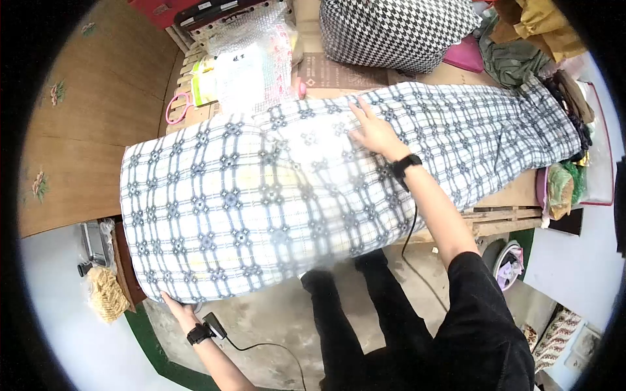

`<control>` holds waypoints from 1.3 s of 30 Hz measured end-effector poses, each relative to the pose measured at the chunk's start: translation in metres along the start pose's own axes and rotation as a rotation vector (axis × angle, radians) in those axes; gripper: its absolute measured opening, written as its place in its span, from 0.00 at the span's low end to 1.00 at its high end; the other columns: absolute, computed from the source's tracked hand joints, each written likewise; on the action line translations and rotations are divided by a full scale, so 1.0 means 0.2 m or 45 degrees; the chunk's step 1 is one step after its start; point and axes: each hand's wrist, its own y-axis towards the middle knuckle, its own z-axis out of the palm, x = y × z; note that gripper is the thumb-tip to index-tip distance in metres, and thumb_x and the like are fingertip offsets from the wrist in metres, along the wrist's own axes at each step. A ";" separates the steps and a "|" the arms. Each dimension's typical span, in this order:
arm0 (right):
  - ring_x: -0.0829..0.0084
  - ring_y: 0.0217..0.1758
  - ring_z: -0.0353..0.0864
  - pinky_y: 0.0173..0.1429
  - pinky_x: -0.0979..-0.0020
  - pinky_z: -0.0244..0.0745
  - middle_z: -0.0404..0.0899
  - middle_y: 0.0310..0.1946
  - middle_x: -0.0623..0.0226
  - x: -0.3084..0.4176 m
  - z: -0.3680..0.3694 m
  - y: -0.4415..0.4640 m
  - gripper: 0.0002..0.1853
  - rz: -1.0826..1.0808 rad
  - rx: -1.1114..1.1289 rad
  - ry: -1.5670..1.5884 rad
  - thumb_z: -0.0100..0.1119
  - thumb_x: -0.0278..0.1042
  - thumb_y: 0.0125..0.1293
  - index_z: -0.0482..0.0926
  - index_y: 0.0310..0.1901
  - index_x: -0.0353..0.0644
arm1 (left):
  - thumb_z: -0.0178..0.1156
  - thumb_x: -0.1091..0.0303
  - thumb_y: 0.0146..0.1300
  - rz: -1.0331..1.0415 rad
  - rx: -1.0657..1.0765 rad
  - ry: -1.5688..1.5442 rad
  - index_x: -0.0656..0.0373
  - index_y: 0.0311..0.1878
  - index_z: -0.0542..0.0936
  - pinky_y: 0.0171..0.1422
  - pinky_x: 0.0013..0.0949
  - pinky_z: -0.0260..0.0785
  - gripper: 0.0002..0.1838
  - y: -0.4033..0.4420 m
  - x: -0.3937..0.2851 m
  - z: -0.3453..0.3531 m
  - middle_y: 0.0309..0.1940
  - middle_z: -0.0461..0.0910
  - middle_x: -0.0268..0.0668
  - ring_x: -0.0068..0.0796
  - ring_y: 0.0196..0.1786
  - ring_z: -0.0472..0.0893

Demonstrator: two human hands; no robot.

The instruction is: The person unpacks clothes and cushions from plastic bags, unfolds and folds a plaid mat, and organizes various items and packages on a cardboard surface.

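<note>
A long white cloth with a blue-grey check pattern [215,202] lies across the wooden slatted surface, wide at the left and gathered narrower at the right. My left hand [178,309] grips its lower left corner, with the fingers partly hidden at the edge. Over the upper middle of the cloth, my right hand [378,135] rests palm down with its fingers spread, holding nothing. Each wrist wears a black band, and a cable runs from near each one. A bright glare washes out part of the cloth's middle.
Behind the cloth are clear plastic packaging [251,72], pink-handled scissors [177,109] and a houndstooth bundle [398,32]. Piled clothes [515,58] lie at the back right. A wooden panel [98,117] stands at left; a bucket [508,266] sits on the floor at right.
</note>
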 end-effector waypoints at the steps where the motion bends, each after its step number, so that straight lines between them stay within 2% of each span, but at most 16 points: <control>1: 0.50 0.52 0.71 0.56 0.61 0.67 0.58 0.62 0.51 -0.11 0.06 0.10 0.33 -0.065 -0.024 -0.034 0.54 0.43 0.55 0.57 0.63 0.44 | 0.47 0.40 0.59 0.078 -0.026 0.154 0.56 0.67 0.53 0.65 0.45 0.55 0.40 0.00 0.02 0.01 0.65 0.55 0.43 0.40 0.65 0.58; 4: 0.52 0.50 0.73 0.53 0.60 0.68 0.68 0.55 0.50 -0.26 0.19 0.21 0.31 -0.096 0.137 -0.029 0.56 0.46 0.56 0.62 0.59 0.41 | 0.44 0.42 0.62 0.156 0.041 0.169 0.63 0.65 0.54 0.63 0.42 0.58 0.38 -0.04 0.05 0.07 0.63 0.58 0.45 0.40 0.63 0.62; 12: 0.63 0.29 0.75 0.36 0.68 0.70 0.75 0.24 0.59 -0.30 -0.53 0.52 0.13 -0.272 -0.621 0.225 0.54 0.37 0.61 0.72 0.34 0.33 | 0.52 0.52 0.63 0.087 -0.216 0.164 0.72 0.56 0.64 0.55 0.37 0.67 0.31 -0.01 0.10 0.01 0.55 0.69 0.45 0.38 0.53 0.72; 14: 0.60 0.34 0.75 0.42 0.65 0.72 0.74 0.33 0.56 -0.31 -0.43 0.72 0.11 -0.150 -0.378 0.043 0.51 0.34 0.63 0.70 0.37 0.33 | 0.52 0.51 0.63 0.154 -0.282 0.183 0.74 0.56 0.64 0.55 0.36 0.66 0.32 -0.07 0.15 0.06 0.54 0.69 0.46 0.38 0.53 0.72; 16: 0.50 0.54 0.69 0.59 0.60 0.64 0.63 0.53 0.42 -0.40 -0.03 0.84 0.20 0.026 -0.205 0.014 0.49 0.36 0.63 0.64 0.53 0.32 | 0.52 0.51 0.63 0.164 -0.400 0.269 0.75 0.56 0.64 0.55 0.36 0.66 0.32 -0.11 0.14 0.09 0.54 0.69 0.46 0.38 0.53 0.72; 18: 0.45 0.69 0.45 0.70 0.58 0.44 0.39 0.66 0.39 -0.45 0.35 0.78 0.34 0.086 0.100 0.156 0.48 0.42 0.63 0.48 0.65 0.35 | 0.50 0.51 0.64 0.207 -0.501 0.365 0.75 0.57 0.62 0.55 0.37 0.67 0.33 -0.12 0.14 0.14 0.55 0.68 0.46 0.39 0.54 0.72; 20: 0.51 0.72 0.31 0.72 0.61 0.35 0.32 0.68 0.42 -0.44 0.56 0.64 0.41 0.207 0.489 0.347 0.48 0.50 0.61 0.40 0.67 0.37 | 0.49 0.51 0.64 0.248 -0.247 0.294 0.74 0.58 0.61 0.55 0.38 0.67 0.33 -0.01 0.15 0.00 0.56 0.67 0.46 0.39 0.55 0.71; 24: 0.53 0.69 0.49 0.71 0.65 0.41 0.49 0.65 0.44 -0.42 0.25 0.51 0.36 0.083 0.229 0.648 0.48 0.51 0.61 0.54 0.64 0.35 | 0.52 0.48 0.62 0.277 -0.627 0.512 0.74 0.57 0.62 0.55 0.37 0.67 0.35 -0.11 0.10 0.12 0.55 0.68 0.47 0.39 0.51 0.72; 26: 0.56 0.67 0.55 0.71 0.63 0.43 0.58 0.63 0.50 -0.44 0.12 0.39 0.29 -0.106 -0.163 0.480 0.48 0.47 0.62 0.62 0.60 0.36 | 0.54 0.48 0.60 0.698 -0.618 0.612 0.76 0.54 0.64 0.51 0.36 0.69 0.35 -0.17 0.05 0.13 0.51 0.70 0.51 0.39 0.48 0.74; 28: 0.57 0.67 0.55 0.70 0.60 0.43 0.61 0.61 0.54 -0.30 -0.13 0.05 0.25 -0.123 -0.115 0.455 0.50 0.40 0.62 0.65 0.59 0.38 | 0.54 0.49 0.60 0.741 -0.805 0.486 0.77 0.53 0.65 0.49 0.35 0.71 0.34 -0.63 -0.16 0.62 0.50 0.70 0.53 0.37 0.47 0.74; 30: 0.58 0.68 0.53 0.71 0.56 0.37 0.59 0.63 0.54 -0.26 -0.13 -0.29 0.27 -0.247 -0.025 0.452 0.47 0.45 0.64 0.62 0.61 0.38 | 0.52 0.56 0.63 1.053 -0.628 0.572 0.76 0.53 0.65 0.49 0.34 0.72 0.28 -0.85 -0.42 0.74 0.53 0.66 0.52 0.36 0.47 0.74; 32: 0.56 0.70 0.46 0.71 0.53 0.34 0.52 0.66 0.53 -0.22 0.00 -0.61 0.30 -0.216 0.192 0.411 0.46 0.48 0.64 0.58 0.63 0.40 | 0.49 0.66 0.65 1.704 -0.631 1.592 0.75 0.53 0.65 0.51 0.33 0.71 0.21 -1.05 -0.61 0.78 0.52 0.68 0.51 0.35 0.47 0.74; 33: 0.55 0.71 0.43 0.71 0.53 0.34 0.47 0.67 0.52 -0.20 0.07 -0.76 0.33 -0.186 0.274 0.424 0.47 0.49 0.63 0.54 0.65 0.42 | 0.43 0.69 0.68 1.499 -0.514 0.889 0.72 0.56 0.65 0.53 0.32 0.70 0.18 -1.29 -0.68 1.09 0.55 0.65 0.54 0.35 0.50 0.74; 34: 0.55 0.71 0.40 0.71 0.52 0.34 0.42 0.68 0.52 -0.17 0.12 -0.89 0.35 -0.145 0.359 0.446 0.48 0.50 0.63 0.50 0.67 0.44 | 0.42 0.68 0.68 1.711 -0.278 0.713 0.68 0.61 0.61 0.56 0.34 0.68 0.21 -1.40 -0.71 1.28 0.59 0.61 0.55 0.36 0.54 0.72; 35: 0.55 0.72 0.39 0.71 0.53 0.33 0.40 0.69 0.52 -0.12 0.13 -0.99 0.37 -0.097 0.397 0.553 0.49 0.49 0.62 0.47 0.67 0.45 | 0.42 0.68 0.68 1.732 -0.244 0.743 0.68 0.61 0.61 0.56 0.34 0.68 0.21 -1.52 -0.70 1.48 0.59 0.61 0.55 0.36 0.54 0.72; 39: 0.56 0.72 0.41 0.72 0.58 0.36 0.44 0.68 0.51 -0.05 0.12 -1.22 0.39 0.021 0.362 0.942 0.52 0.44 0.62 0.43 0.68 0.45 | 0.66 0.66 0.50 1.269 0.917 0.998 0.65 0.47 0.69 0.57 0.46 0.63 0.24 -1.86 -0.24 1.91 0.51 0.70 0.45 0.41 0.54 0.70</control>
